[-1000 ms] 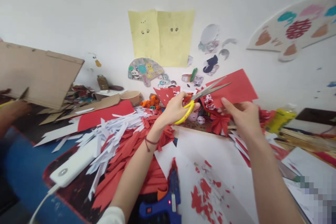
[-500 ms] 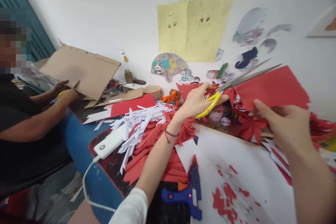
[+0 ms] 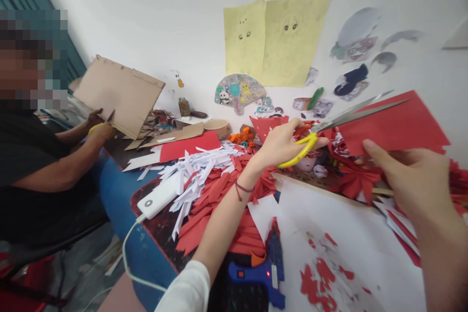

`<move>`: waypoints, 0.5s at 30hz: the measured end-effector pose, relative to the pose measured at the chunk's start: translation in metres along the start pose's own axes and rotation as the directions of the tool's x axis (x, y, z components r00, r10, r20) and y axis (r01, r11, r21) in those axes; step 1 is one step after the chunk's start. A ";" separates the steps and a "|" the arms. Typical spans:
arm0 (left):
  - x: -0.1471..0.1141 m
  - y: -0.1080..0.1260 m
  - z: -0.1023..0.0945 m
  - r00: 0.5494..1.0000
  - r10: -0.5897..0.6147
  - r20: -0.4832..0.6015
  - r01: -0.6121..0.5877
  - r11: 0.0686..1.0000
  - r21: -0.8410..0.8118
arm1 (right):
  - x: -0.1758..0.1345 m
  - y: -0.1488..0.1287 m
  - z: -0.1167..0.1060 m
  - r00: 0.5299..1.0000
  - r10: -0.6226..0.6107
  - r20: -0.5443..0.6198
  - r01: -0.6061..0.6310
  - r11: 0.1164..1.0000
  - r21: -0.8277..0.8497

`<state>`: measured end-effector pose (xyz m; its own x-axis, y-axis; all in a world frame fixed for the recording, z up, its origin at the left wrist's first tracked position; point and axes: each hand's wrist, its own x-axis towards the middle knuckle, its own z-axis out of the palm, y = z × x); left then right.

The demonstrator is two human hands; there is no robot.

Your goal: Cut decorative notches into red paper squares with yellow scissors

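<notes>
My left hand (image 3: pixel 281 144) is closed around the yellow and orange handles of a pair of scissors (image 3: pixel 298 152). Their long metal blades point up to the right, a little apart, at the upper left edge of a red sheet of paper (image 3: pixel 395 124). My right hand (image 3: pixel 417 170) pinches this sheet along its lower edge, thumb in front; the fingers behind are partly hidden. Below the scissors and paper, red paper flowers (image 3: pixel 358 183) lie among other crafts. Under my left forearm spreads a heap of red paper strips (image 3: pixel 208 200).
White paper strips (image 3: pixel 199 168) lie beside a white power bank (image 3: pixel 158 200) with its cable. A blue glue gun (image 3: pixel 256 274) with a lit red light rests by a white sheet (image 3: pixel 351 219) bearing red scraps. At left, another person cuts cardboard (image 3: pixel 117 92) with scissors.
The scissor blades have come closer together and now overlap the red paper's upper edge. The whole view has shifted slightly, so things appear farther right. The other person's cardboard has tilted a little.
</notes>
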<state>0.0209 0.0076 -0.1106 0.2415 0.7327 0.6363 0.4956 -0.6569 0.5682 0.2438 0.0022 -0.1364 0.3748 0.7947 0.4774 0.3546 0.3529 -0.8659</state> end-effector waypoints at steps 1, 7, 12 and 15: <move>0.000 0.000 0.000 1.000 -0.002 0.005 0.002 1.000 0.007 | 0.000 0.000 0.000 1.000 -0.005 0.001 0.005 1.000 -0.005; 0.002 0.002 0.003 1.000 -0.005 0.008 0.005 1.000 0.018 | 0.001 -0.002 0.001 0.999 -0.049 0.016 0.048 0.999 0.007; 0.005 -0.004 0.009 0.997 -0.011 -0.071 0.012 1.000 0.018 | 0.003 -0.002 -0.002 0.984 -0.104 0.142 0.087 0.989 0.123; 0.007 -0.009 0.013 0.998 0.013 -0.068 -0.014 1.000 -0.022 | 0.006 0.000 -0.003 0.978 -0.110 0.178 0.082 0.984 0.157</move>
<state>0.0288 0.0210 -0.1184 0.1908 0.7105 0.6774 0.4734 -0.6711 0.5705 0.2487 0.0057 -0.1332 0.1753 0.8263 0.5352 0.2448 0.4900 -0.8366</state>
